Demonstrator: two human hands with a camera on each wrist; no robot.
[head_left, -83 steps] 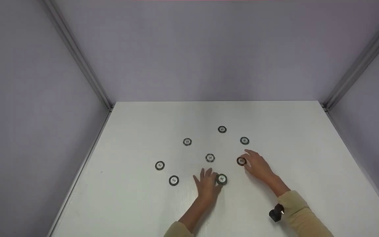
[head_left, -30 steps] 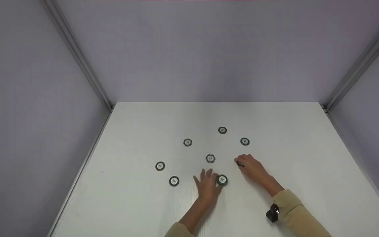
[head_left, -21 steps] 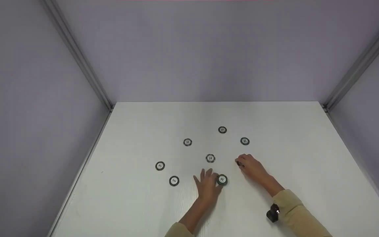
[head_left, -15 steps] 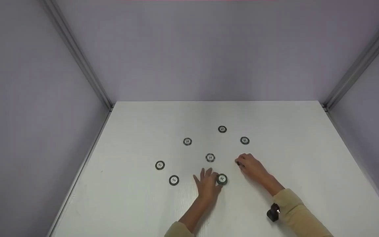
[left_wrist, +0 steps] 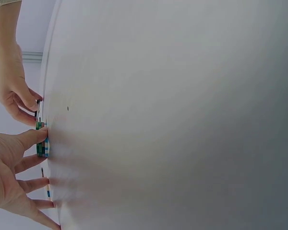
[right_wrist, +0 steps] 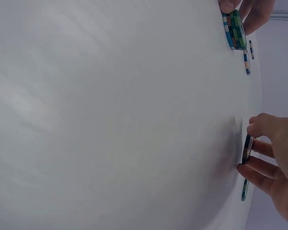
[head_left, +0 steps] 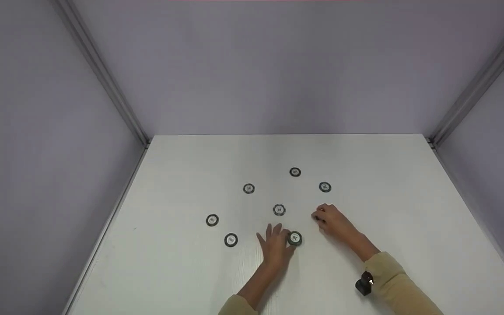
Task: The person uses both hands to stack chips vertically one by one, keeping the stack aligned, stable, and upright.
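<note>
Several round poker chips with dark rims lie scattered on a white table [head_left: 190, 280]. My right hand [head_left: 320, 215] is curled over one chip [right_wrist: 247, 149] and pinches it between thumb and fingers, its edge tilted up off the table. My left hand [head_left: 277, 232] lies flat with fingers spread, and its thumb touches a short stack of chips [head_left: 295, 238], which the left wrist view shows as green and blue chips [left_wrist: 42, 143]. A single chip [head_left: 279, 210] lies just beyond both hands.
Loose chips lie at the back [head_left: 295, 172], back right [head_left: 325, 187], back left [head_left: 248, 188] and left [head_left: 212, 220], [head_left: 231, 239]. Grey walls [head_left: 252, 65] close the table on three sides. A black wrist device [head_left: 364, 283] sits on the right sleeve.
Since 2.8 s ago my right hand's fingers have curled over the chip it lay beside and now pinch it. Over the last second nothing has visibly moved. The left hand stays still.
</note>
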